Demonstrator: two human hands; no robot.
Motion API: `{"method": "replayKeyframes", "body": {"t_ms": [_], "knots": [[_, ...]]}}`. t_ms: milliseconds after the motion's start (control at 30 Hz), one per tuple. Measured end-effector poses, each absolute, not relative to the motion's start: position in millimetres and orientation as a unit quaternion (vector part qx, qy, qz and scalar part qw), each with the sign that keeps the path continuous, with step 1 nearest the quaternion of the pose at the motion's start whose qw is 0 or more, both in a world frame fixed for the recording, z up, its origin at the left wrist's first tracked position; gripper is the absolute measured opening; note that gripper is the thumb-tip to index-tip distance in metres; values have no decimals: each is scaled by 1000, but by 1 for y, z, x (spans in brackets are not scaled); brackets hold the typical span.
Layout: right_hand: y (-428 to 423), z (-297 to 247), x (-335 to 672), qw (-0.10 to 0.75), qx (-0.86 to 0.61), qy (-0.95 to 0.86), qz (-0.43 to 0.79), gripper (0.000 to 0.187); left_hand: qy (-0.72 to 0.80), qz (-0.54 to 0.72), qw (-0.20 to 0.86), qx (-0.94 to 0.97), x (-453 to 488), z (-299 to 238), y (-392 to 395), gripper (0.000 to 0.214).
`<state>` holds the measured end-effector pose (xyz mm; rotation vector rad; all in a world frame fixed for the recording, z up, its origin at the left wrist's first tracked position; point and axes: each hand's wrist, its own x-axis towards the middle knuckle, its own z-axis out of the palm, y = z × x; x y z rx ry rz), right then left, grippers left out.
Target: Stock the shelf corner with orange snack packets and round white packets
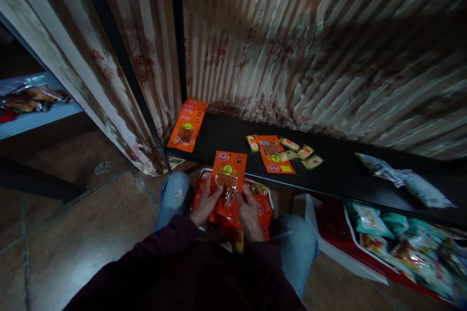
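Between my knees, an orange snack packet (229,170) with a clear window showing brown sticks is held upright in both hands. My left hand (208,202) grips its left side, thumb on the front. My right hand (249,215) grips the lower right edge the same way. Below them a white-rimmed basket (270,199) holds more orange packets (263,209) and some yellow ones, partly hidden by my hands. On the black shelf (226,131) ahead, several matching orange packets (188,129) lie overlapped at the left end.
Another orange packet (273,153) lies on the shelf among small yellow packets (305,151). Farther right is a crumpled pale wrapper (419,187). A red-and-white basket of bagged snacks (375,221) stands below right. Black posts (178,34) and a striped curtain (233,34) border the shelf.
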<state>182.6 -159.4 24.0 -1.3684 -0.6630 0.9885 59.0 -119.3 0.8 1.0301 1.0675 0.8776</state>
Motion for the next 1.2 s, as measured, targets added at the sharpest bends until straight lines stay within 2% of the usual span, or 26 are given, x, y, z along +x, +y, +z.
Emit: {"method": "replayKeyframes", "body": {"t_ms": [167,367,733,933,1200], "knots": [[-156,31,165,600,-597,-336,414,43,443,382,691,425,58,9,-120,70],[-157,32,147,537,-628,-408,389,48,374,452,736,338,58,10,-121,59],[-159,33,133,463,-632,-569,252,34,259,446,854,64,46,25,-117,47],[-160,25,139,443,-651,-595,161,29,217,423,879,29,40,20,-108,41],[-163,28,140,437,-679,-571,151,34,207,415,884,53,35,13,-109,42]]}}
